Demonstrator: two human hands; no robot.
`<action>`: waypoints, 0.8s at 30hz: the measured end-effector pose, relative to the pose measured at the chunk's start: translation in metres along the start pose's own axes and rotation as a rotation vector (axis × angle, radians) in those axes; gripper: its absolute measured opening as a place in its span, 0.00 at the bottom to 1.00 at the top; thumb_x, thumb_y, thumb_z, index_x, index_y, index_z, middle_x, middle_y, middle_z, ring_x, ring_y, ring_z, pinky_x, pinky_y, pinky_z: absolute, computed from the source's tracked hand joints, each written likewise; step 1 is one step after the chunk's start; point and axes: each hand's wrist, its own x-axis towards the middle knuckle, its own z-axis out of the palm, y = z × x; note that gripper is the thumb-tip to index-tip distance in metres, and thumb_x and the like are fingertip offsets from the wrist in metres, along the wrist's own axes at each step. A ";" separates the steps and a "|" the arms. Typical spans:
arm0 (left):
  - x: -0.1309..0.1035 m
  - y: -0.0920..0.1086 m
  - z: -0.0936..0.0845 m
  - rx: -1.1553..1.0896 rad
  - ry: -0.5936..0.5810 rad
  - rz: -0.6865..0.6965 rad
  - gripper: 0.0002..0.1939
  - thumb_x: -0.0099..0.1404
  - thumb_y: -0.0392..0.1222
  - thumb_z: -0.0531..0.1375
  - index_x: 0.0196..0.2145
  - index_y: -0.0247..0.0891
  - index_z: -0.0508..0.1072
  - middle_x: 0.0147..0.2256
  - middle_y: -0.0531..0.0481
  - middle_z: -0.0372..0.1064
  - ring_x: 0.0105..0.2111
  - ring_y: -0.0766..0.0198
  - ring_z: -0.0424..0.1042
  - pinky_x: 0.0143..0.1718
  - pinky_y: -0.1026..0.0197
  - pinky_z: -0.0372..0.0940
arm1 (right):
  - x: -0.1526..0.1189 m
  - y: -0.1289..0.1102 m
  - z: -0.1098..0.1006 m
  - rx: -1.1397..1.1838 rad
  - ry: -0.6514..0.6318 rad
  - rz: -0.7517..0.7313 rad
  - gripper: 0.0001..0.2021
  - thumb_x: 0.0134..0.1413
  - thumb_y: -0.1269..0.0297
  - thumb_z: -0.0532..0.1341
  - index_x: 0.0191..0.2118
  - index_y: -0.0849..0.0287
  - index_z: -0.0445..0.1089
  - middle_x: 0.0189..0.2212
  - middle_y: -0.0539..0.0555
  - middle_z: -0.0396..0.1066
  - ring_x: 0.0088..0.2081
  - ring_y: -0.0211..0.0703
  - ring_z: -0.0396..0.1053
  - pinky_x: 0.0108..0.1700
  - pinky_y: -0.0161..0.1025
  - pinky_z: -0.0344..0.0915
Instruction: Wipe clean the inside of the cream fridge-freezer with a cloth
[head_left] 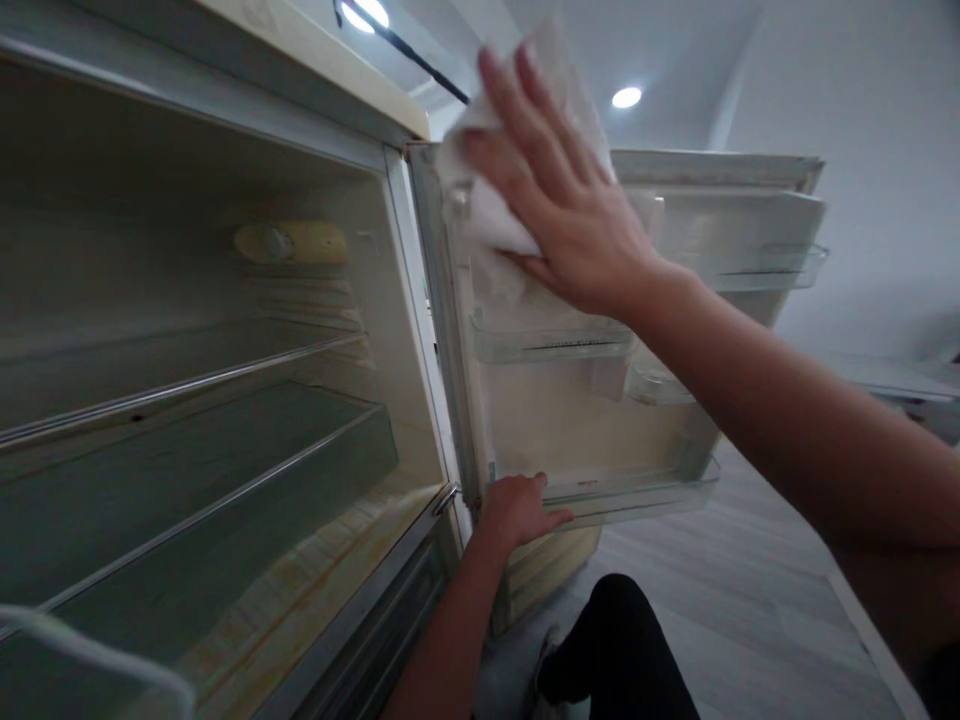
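The white wiping cloth (499, 225), at the upper left of the open refrigerator door (551, 420), looks light, soft and limp, likely best held bunched under a flat palm; the right hand (574, 215) lies over it, fingers spread. At the lower clear door bin (637, 502), the left hand (519, 510) shows two digits apart; whether the others grip, I cannot tell.

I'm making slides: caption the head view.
Right hand spread over a white cloth at the open fridge door, left hand low by its bottom bin.
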 end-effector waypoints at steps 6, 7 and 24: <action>0.000 0.000 0.000 0.006 -0.008 0.002 0.39 0.61 0.78 0.54 0.52 0.43 0.75 0.44 0.38 0.80 0.46 0.42 0.79 0.47 0.48 0.72 | 0.014 0.037 0.071 0.103 -0.199 -0.173 0.45 0.65 0.41 0.53 0.75 0.71 0.46 0.76 0.70 0.35 0.76 0.67 0.31 0.72 0.66 0.39; -0.001 0.000 0.000 0.008 -0.012 0.005 0.40 0.61 0.79 0.53 0.52 0.43 0.75 0.45 0.37 0.80 0.47 0.42 0.79 0.47 0.48 0.72 | 0.011 0.043 0.076 0.109 -0.194 -0.208 0.47 0.64 0.39 0.51 0.75 0.74 0.47 0.76 0.71 0.35 0.76 0.67 0.31 0.72 0.65 0.39; -0.002 -0.001 0.000 0.016 0.022 -0.011 0.36 0.60 0.74 0.60 0.53 0.44 0.77 0.42 0.37 0.81 0.45 0.40 0.80 0.47 0.45 0.73 | -0.024 0.074 0.049 0.130 -0.326 -0.232 0.43 0.61 0.44 0.61 0.73 0.65 0.56 0.75 0.66 0.40 0.76 0.63 0.41 0.73 0.59 0.37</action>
